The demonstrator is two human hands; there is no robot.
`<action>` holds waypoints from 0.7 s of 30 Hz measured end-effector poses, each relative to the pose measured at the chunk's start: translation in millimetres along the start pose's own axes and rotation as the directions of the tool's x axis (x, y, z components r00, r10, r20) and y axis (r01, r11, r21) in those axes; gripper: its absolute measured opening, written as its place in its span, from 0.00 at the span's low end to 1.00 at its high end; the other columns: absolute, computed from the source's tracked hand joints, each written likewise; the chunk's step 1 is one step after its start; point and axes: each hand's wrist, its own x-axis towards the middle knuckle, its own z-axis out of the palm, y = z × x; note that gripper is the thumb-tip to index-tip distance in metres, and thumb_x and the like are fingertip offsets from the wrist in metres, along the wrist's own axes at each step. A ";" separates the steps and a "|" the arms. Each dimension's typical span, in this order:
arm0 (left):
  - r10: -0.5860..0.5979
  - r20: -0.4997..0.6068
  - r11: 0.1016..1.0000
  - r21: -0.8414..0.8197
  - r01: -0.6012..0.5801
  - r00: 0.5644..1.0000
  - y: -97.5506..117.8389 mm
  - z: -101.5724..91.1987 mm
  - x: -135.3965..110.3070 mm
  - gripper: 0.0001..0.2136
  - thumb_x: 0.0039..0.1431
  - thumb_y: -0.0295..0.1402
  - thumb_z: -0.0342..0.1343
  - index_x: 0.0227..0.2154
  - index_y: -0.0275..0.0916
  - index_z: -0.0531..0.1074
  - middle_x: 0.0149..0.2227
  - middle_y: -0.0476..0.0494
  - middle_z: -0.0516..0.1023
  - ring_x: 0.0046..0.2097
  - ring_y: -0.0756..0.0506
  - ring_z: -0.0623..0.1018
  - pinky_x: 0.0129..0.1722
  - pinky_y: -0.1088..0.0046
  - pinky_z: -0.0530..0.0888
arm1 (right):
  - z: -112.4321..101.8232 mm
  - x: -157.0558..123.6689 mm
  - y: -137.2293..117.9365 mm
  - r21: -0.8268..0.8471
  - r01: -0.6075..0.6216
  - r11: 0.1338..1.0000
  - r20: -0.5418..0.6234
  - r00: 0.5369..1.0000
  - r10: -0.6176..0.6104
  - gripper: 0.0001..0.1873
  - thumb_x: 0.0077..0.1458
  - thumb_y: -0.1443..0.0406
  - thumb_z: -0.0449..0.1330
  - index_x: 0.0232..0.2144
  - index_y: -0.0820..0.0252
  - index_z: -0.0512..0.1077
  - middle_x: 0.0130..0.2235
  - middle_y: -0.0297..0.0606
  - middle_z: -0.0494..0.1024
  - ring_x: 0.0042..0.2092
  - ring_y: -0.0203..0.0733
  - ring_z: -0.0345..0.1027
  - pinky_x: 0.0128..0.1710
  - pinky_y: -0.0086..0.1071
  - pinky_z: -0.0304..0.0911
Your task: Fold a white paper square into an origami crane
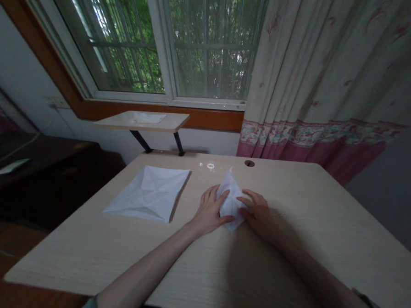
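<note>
Left hand (211,211): thumb and index spread apart, both on the folded paper (231,205), other fingers along its left edge. Right hand (260,215): fingers half-curled at the paper's right edge. Both in contact; can't tell if either actually pinches it or just presses.

Folded paper sits between the hands, on the table (192,277), points toward and away from the person. Status: it's down to a narrow diamond with a crease near the middle, so I'd call it partway or better through folding. Far tip looks formed; layers under the fingers are hidden, so can't count folds left.

Left of the hands: white sheet (155,192), lying opened out, creased across its face, edges lifting a bit. Untouched by either hand; reads as not folded up yet.

Farther out: raised shelf (176,120) with a flat white item (150,118), too small to identify.
</note>
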 end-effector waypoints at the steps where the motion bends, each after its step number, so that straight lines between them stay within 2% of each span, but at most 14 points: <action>1: 0.003 -0.004 1.000 -0.003 -0.003 1.000 0.1 0.0 0.0 0.38 0.54 0.49 0.64 0.64 0.45 0.58 0.65 0.33 0.55 0.65 0.30 0.57 0.60 0.42 0.60 | 0.0 -0.2 -0.3 -0.002 0.006 1.000 0.008 1.000 -0.005 0.17 0.64 0.62 0.54 0.54 0.49 0.71 0.58 0.45 0.70 0.59 0.51 0.64 0.56 0.53 0.63; 5: 0.016 -0.019 1.000 -0.021 -0.017 1.000 0.7 -0.5 0.1 0.33 0.59 0.47 0.60 0.64 0.45 0.58 0.64 0.33 0.57 0.64 0.32 0.58 0.60 0.44 0.60 | 0.2 -1.1 -1.3 -0.010 0.012 1.000 0.033 0.999 -0.011 0.17 0.65 0.63 0.53 0.54 0.48 0.71 0.59 0.44 0.70 0.59 0.51 0.63 0.56 0.54 0.62; 15: 0.002 0.005 0.998 -0.057 -0.001 1.000 2.5 -2.4 0.7 0.32 0.59 0.46 0.61 0.63 0.43 0.60 0.63 0.32 0.58 0.64 0.32 0.59 0.61 0.44 0.60 | 4.7 -3.3 2.8 -0.002 -0.004 1.000 0.051 0.999 0.004 0.19 0.65 0.60 0.53 0.57 0.50 0.67 0.56 0.44 0.72 0.57 0.51 0.65 0.56 0.54 0.62; 18: -0.002 -0.029 0.991 -0.132 -0.002 1.000 3.5 -4.4 1.3 0.28 0.60 0.45 0.60 0.61 0.42 0.63 0.63 0.33 0.59 0.64 0.34 0.60 0.61 0.46 0.61 | 6.2 -3.7 4.1 0.007 -0.024 1.000 0.042 0.999 0.024 0.21 0.65 0.60 0.54 0.59 0.52 0.65 0.56 0.45 0.72 0.57 0.51 0.65 0.56 0.54 0.62; 21: -0.052 -0.113 0.957 -0.290 0.017 0.992 4.1 -6.6 3.0 0.20 0.63 0.41 0.57 0.55 0.42 0.67 0.59 0.35 0.63 0.62 0.37 0.64 0.60 0.52 0.64 | 6.8 -4.0 5.5 0.012 -0.031 0.999 0.041 0.999 0.030 0.22 0.64 0.60 0.54 0.59 0.53 0.65 0.56 0.46 0.73 0.58 0.52 0.64 0.57 0.53 0.61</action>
